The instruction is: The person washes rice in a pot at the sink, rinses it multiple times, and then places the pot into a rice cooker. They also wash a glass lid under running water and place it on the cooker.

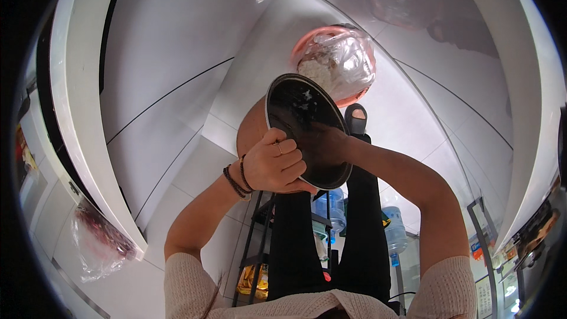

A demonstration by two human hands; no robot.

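Observation:
A dark pot or pan (288, 110) with a thin pale rim is tilted over the floor, a few white remnants stuck to its inner wall. My left hand (277, 161) grips its near left rim, fingers curled over the edge. Inside the vessel, my right hand (325, 141) reaches against the dark inner surface; its fingers are shadowed and hard to make out. Just beyond the far rim stands a pink bin (305, 40) lined with a clear plastic bag (354, 64), with pale, rice-like waste in it.
White cabinets curve along both sides. A slippered foot (356, 117) is beside the bin. Near my legs are a black metal rack (254, 248), a golden package (254, 281) and large water bottles (394, 230). A clear plastic bag with reddish contents (102, 243) hangs at the lower left.

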